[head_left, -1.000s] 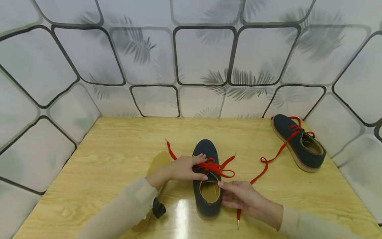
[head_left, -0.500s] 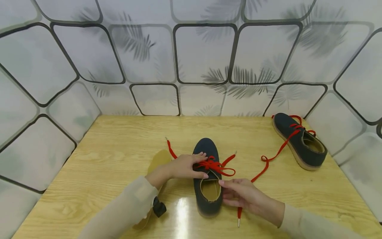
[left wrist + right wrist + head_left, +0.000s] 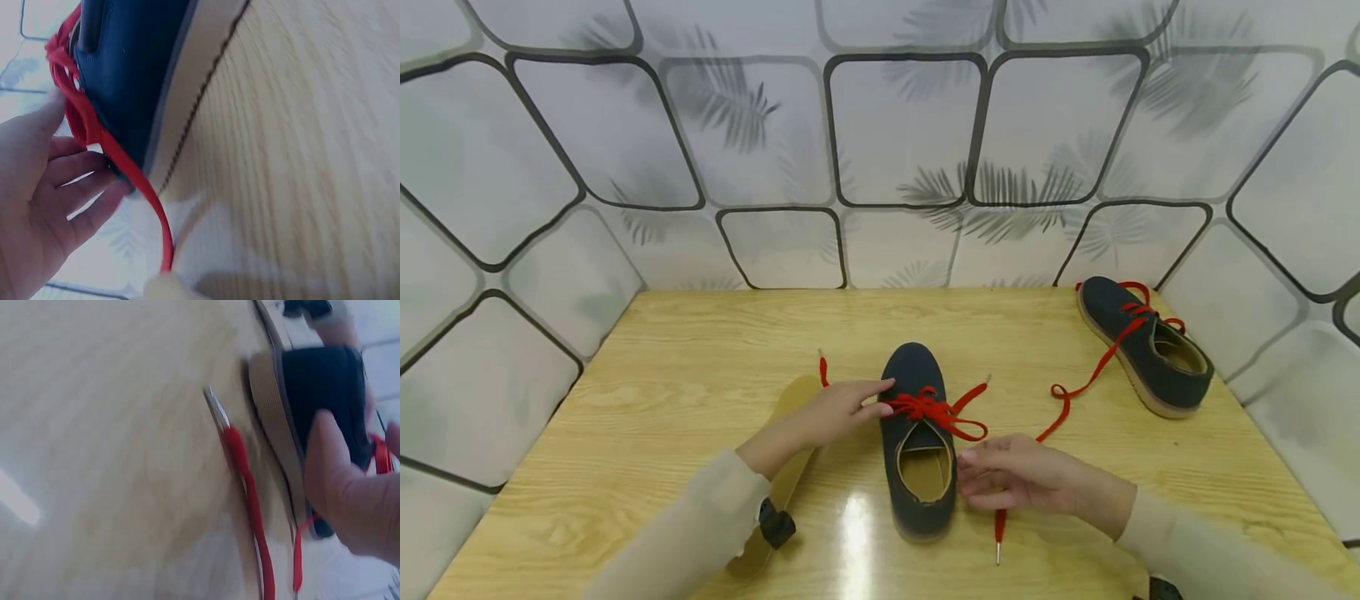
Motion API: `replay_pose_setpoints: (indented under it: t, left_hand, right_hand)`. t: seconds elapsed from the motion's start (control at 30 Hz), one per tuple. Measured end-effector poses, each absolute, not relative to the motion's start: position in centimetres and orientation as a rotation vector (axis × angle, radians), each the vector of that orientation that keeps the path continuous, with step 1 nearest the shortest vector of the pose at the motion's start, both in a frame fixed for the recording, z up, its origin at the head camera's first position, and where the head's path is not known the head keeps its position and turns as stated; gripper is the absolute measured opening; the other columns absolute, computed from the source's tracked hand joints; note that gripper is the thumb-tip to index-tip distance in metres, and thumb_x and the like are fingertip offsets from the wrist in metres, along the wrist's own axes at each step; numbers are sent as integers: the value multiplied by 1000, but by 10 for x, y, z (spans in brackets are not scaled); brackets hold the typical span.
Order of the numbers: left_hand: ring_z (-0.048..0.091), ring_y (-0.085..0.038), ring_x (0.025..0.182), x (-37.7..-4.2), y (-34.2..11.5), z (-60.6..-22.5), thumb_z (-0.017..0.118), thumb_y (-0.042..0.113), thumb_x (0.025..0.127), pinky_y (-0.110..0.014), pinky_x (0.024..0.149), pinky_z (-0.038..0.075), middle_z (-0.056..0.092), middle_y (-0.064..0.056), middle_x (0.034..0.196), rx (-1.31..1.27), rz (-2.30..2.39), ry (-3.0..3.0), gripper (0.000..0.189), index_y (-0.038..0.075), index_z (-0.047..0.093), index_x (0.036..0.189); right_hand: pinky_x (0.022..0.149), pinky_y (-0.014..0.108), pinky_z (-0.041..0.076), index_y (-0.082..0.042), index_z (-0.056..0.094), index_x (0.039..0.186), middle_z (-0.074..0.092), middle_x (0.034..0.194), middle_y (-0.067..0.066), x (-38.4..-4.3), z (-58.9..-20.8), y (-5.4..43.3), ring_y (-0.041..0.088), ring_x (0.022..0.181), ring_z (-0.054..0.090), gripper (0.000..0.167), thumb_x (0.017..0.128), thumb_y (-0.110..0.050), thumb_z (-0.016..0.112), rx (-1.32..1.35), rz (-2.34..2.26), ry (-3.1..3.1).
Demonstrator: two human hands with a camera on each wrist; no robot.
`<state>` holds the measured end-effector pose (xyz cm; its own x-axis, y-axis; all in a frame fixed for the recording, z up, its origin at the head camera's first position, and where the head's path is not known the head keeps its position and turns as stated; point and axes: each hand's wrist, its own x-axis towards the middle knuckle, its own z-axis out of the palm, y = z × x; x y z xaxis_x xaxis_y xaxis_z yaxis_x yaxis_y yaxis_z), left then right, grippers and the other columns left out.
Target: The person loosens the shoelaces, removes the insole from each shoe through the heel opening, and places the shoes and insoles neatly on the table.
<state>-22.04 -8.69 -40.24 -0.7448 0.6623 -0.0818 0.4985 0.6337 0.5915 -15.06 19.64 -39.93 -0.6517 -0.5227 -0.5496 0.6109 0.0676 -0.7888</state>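
Observation:
A dark navy shoe (image 3: 913, 367) with a tied red lace (image 3: 928, 408) stands on the table, toe pointing away. My left hand (image 3: 838, 417) is at its left side, fingertips by the lace knot. In the left wrist view the fingers of the left hand (image 3: 56, 181) are extended beside the shoe (image 3: 131, 81), and a red lace end (image 3: 147, 187) hangs down. My right hand (image 3: 1037, 475) is by the shoe's right rear side, fingers loosely bent with nothing held. The right wrist view has the thumb of the right hand (image 3: 356, 494) in front of the shoe (image 3: 322, 375).
A matching shoe (image 3: 1150, 350) sits at the back right of the wooden table (image 3: 715, 333). Its long red lace (image 3: 1101, 362) trails forward beneath my right hand, its metal tip (image 3: 997, 552) near the front. A flat tan insole-shaped piece (image 3: 793, 396) lies partly under my left forearm.
My left hand has drawn back leftward off the top of the shoe, uncovering more of the lace. The right hand has let go of the shoe opening's edge and moved slightly right.

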Motion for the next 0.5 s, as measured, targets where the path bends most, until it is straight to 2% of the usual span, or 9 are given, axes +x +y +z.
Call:
replay_pose_setpoints:
  t: [0.13,0.2,0.27,0.37,0.5]
  left_hand:
    - [67,-19,99,-221,-97,-409,61,22,93,-33,82,54,59,-14,128,1015,808,2605,61,-2,36,143]
    - [68,-21,94,-221,-100,-412,66,18,90,-37,86,52,64,-14,120,1089,773,2629,65,-8,36,141]
    - [67,-24,98,-221,-102,-413,68,18,88,-42,94,48,67,-12,114,1121,735,2648,67,-10,37,140]
    - [64,-27,103,-220,-103,-414,69,18,87,-44,96,46,69,-9,111,1111,715,2661,67,-9,38,140]
    - [66,-23,102,-219,-102,-413,67,18,89,-37,87,52,69,-8,112,1060,721,2652,60,-4,42,139]
  right_hand:
    - [85,34,54,3,60,111,68,103,9,-166,-396,217,19,94,66,26,94,-16,56,-51,-1639,1529]
    - [84,35,54,3,60,110,70,100,9,-174,-394,223,18,92,67,23,94,-13,54,-59,-1632,1607]
    - [83,35,55,3,61,109,71,96,7,-180,-392,225,17,88,68,23,95,-14,55,-37,-1635,1698]
    - [83,34,55,5,60,115,70,94,3,-188,-390,225,15,86,68,29,95,-16,55,-4,-1659,1808]
    - [86,35,54,8,57,117,69,98,2,-193,-390,221,14,89,67,36,95,-20,58,-36,-1713,1942]
